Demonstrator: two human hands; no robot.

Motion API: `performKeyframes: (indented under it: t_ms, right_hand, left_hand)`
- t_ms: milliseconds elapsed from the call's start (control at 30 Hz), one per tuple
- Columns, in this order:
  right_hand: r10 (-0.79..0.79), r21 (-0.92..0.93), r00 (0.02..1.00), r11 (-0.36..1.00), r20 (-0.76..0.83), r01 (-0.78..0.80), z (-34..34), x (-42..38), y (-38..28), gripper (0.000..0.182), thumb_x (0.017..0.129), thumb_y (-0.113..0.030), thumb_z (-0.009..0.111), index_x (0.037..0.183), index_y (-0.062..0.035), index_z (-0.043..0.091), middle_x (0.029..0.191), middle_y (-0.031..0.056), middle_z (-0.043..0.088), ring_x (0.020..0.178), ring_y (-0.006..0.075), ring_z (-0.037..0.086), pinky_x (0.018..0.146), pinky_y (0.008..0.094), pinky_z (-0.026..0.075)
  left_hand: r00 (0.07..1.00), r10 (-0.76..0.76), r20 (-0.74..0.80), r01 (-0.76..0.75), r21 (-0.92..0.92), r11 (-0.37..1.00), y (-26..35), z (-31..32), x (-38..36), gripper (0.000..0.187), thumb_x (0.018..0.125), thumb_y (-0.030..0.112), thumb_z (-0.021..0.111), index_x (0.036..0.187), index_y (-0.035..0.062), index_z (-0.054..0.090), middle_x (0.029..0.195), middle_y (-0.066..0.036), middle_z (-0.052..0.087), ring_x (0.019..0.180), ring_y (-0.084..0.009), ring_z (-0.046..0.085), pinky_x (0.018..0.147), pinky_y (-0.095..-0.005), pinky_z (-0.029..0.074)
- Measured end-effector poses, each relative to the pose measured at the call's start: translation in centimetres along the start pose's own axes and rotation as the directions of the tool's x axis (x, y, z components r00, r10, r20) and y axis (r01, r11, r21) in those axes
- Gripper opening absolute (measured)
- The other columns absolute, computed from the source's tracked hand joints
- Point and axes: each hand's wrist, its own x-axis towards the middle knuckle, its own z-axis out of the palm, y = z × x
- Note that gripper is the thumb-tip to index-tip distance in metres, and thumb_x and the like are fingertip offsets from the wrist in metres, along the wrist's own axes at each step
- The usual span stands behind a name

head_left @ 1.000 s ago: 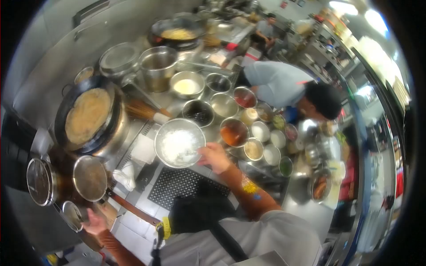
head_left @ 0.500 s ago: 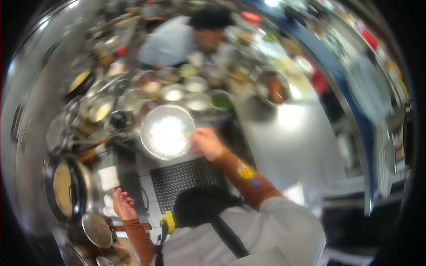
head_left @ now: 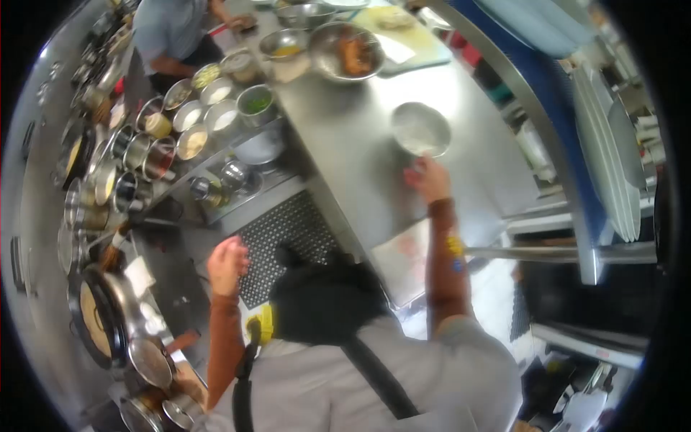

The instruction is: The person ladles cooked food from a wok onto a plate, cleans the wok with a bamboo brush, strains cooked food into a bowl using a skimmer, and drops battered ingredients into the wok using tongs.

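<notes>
A round metal bowl (head_left: 421, 129) with white matter inside is over the steel counter (head_left: 338, 155) on the right. At its near rim is my right hand (head_left: 430, 180), fingers closed on the edge. My left hand (head_left: 227, 263) is raised above the dark perforated floor mat (head_left: 284, 237), with its fingers curled; whether anything is in them cannot be made out. A larger steel bowl (head_left: 327, 59) with orange-brown food stands farther back on the same counter, beside a cutting board (head_left: 425, 54).
Several small containers, one with chopped greens (head_left: 255, 102), stand at the upper left. A co-worker (head_left: 169, 36) is beyond them. Pans, including a black one (head_left: 97, 317), line the left. Plates (head_left: 604, 151) stand at the right.
The view has swung toward the right counter. My right hand has carried the bowl from beside the small containers to over that counter. My left hand has risen.
</notes>
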Motion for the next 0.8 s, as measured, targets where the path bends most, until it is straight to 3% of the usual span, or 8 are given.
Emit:
performKeyframes:
  t_ms: [33, 100, 133, 200, 233, 367, 567, 800]
  right_hand:
    - [0.169, 0.078, 0.985, 0.982, 0.033, -0.171, -0.3, -1.2, -1.2, 0.043, 0.087, -0.034, 0.062, 0.109, 0.0012, 0.055, 0.096, 0.0107, 0.061, 0.071, 0.0209, 0.065, 0.058, 0.0313, 0.053]
    - [0.115, -0.041, 0.989, 0.993, 0.095, -0.112, -1.3, -3.0, -0.6, 0.049, 0.087, -0.043, 0.061, 0.108, 0.0015, 0.058, 0.097, 0.0104, 0.062, 0.074, 0.0204, 0.065, 0.062, 0.028, 0.052]
    - [-0.032, -0.334, 0.989, 0.939, 0.143, 0.078, -2.1, -4.0, 0.3, 0.047, 0.088, -0.042, 0.061, 0.106, 0.0016, 0.06, 0.1, 0.0135, 0.062, 0.078, 0.0244, 0.065, 0.065, 0.0306, 0.052]
    - [-0.453, -0.764, 0.764, 0.237, 0.459, 0.6, -5.7, -9.5, 4.5, 0.038, 0.089, -0.035, 0.058, 0.097, 0.0014, 0.065, 0.108, 0.0236, 0.061, 0.09, 0.0378, 0.062, 0.077, 0.0409, 0.05]
    - [-0.466, -0.907, 0.817, 0.068, 0.34, 0.416, -3.3, -14.7, 1.5, 0.034, 0.088, -0.031, 0.057, 0.098, 0.001, 0.064, 0.116, 0.0279, 0.057, 0.097, 0.0437, 0.058, 0.083, 0.0471, 0.047]
    - [-0.169, -0.902, 0.899, -0.237, 0.404, 0.361, -4.1, -20.5, 5.7, 0.063, 0.087, -0.045, 0.055, 0.135, -0.0067, 0.045, 0.135, 0.0331, 0.037, 0.122, 0.0482, 0.037, 0.092, 0.0564, 0.037]
    - [-0.005, -0.918, 0.935, -0.192, 0.355, 0.348, -3.5, -20.9, 5.0, 0.069, 0.087, -0.045, 0.054, 0.144, -0.0134, 0.031, 0.137, 0.0368, 0.027, 0.121, 0.0546, 0.032, 0.092, 0.0619, 0.037]
    - [0.048, -0.79, 0.872, -0.401, 0.487, 0.463, -6.0, -18.9, 8.2, 0.07, 0.091, -0.046, 0.048, 0.146, -0.0103, 0.024, 0.134, 0.0422, 0.026, 0.12, 0.0578, 0.031, 0.095, 0.0592, 0.037]
  left_hand:
    - [0.999, 0.001, 0.042, -0.001, 0.017, 1.0, 0.1, 0.8, -0.2, 0.034, 0.092, 0.027, 0.056, 0.114, 0.0005, 0.058, 0.084, -0.005, 0.064, 0.06, -0.0083, 0.055, 0.05, -0.0202, 0.043]
    - [0.987, 0.004, 0.158, -0.009, 0.033, 0.999, -0.4, 1.7, 0.1, 0.034, 0.092, 0.026, 0.057, 0.114, 0.0, 0.058, 0.086, -0.005, 0.064, 0.062, -0.0087, 0.057, 0.052, -0.0202, 0.045]
    - [0.987, 0.005, 0.16, -0.019, 0.085, 0.996, 0.2, 2.8, -0.2, 0.028, 0.094, 0.022, 0.053, 0.112, 0.0022, 0.059, 0.084, -0.004, 0.064, 0.061, -0.0074, 0.055, 0.051, -0.0187, 0.043]
    - [0.964, 0.065, 0.257, -0.102, 0.131, 0.986, -1.1, 3.9, 0.6, 0.029, 0.093, 0.023, 0.054, 0.112, 0.0014, 0.059, 0.084, -0.003, 0.064, 0.064, -0.0074, 0.058, 0.05, -0.0189, 0.043]
    - [0.964, 0.014, 0.264, -0.05, 0.132, 0.99, -0.7, 4.6, 0.4, 0.03, 0.093, 0.024, 0.054, 0.112, 0.0016, 0.059, 0.084, -0.003, 0.064, 0.064, -0.0075, 0.058, 0.05, -0.0192, 0.043]
    - [0.929, -0.011, 0.369, -0.032, 0.11, 0.993, -0.9, 6.4, 0.4, 0.028, 0.093, 0.023, 0.055, 0.112, 0.0022, 0.059, 0.084, -0.004, 0.064, 0.065, -0.0079, 0.058, 0.054, -0.0199, 0.045]
    - [0.864, 0.025, 0.503, -0.09, 0.106, 0.99, -2.1, 6.3, 0.8, 0.028, 0.092, 0.02, 0.054, 0.111, 0.0005, 0.058, 0.084, -0.004, 0.063, 0.066, -0.0088, 0.058, 0.057, -0.0221, 0.047]
    - [0.895, 0.053, 0.444, -0.099, 0.081, 0.992, -6.3, 0.8, 1.1, 0.028, 0.089, 0.016, 0.056, 0.109, -0.0034, 0.059, 0.085, -0.006, 0.065, 0.066, -0.0107, 0.06, 0.063, -0.0242, 0.051]
